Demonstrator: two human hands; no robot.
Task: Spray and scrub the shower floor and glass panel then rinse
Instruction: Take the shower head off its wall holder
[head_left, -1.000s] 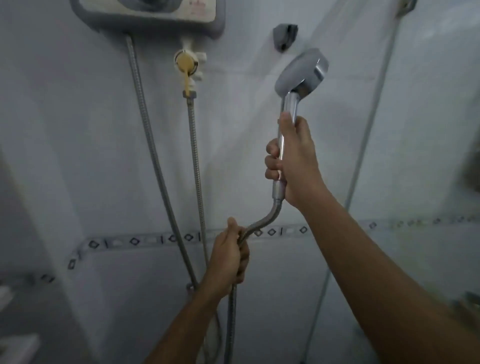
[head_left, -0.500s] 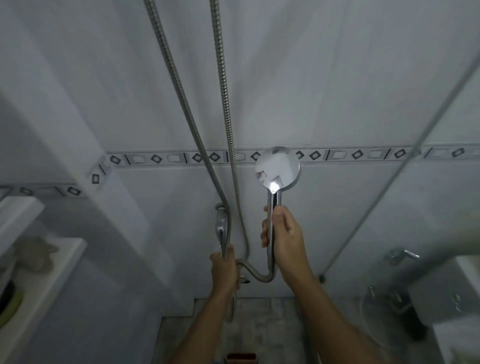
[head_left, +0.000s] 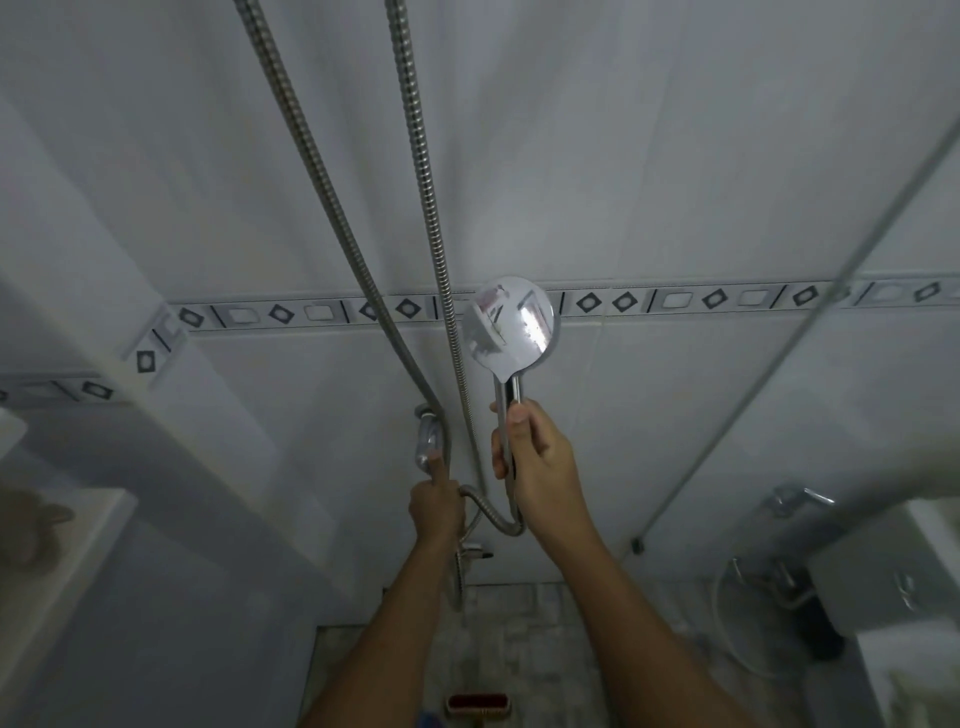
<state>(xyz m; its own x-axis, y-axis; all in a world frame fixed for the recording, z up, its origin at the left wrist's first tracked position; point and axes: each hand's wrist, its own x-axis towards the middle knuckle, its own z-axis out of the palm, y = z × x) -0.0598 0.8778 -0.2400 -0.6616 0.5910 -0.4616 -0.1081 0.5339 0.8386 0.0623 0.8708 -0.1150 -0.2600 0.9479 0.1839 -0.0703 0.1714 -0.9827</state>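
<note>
Gripping right hand (head_left: 540, 467): fingers wrapped round the slim handle, thumb laid up its front, holding the round mirror-chrome shower head (head_left: 511, 325) upright at frame centre, its back to us.
Left hand (head_left: 435, 506): lower, just left of the right; fingers curled round the ribbed silver shower hose (head_left: 493, 514), thumb straight up against a chrome wall fitting (head_left: 428, 436).
Shower hose: swings in a U between the two hands, then drops behind the left wrist.
Writing: shapes glint in the shower head's chrome, too warped to read; the patterned tile band (head_left: 675, 300) carries black diamonds and rectangles.
Shower floor (head_left: 519, 634): mottled grey tiles, bottom centre, largely covered by both forearms.
Glass panel (head_left: 779, 353): right of frame, told by its thin slanting edge; the tap and white basin there are smeared.
Cut off: a red-edged object (head_left: 478, 704) at the bottom edge; two long metal hoses (head_left: 332, 208) run out the top.
Left edge: white ledge (head_left: 78, 571), tan blur on it, can't tell what.
</note>
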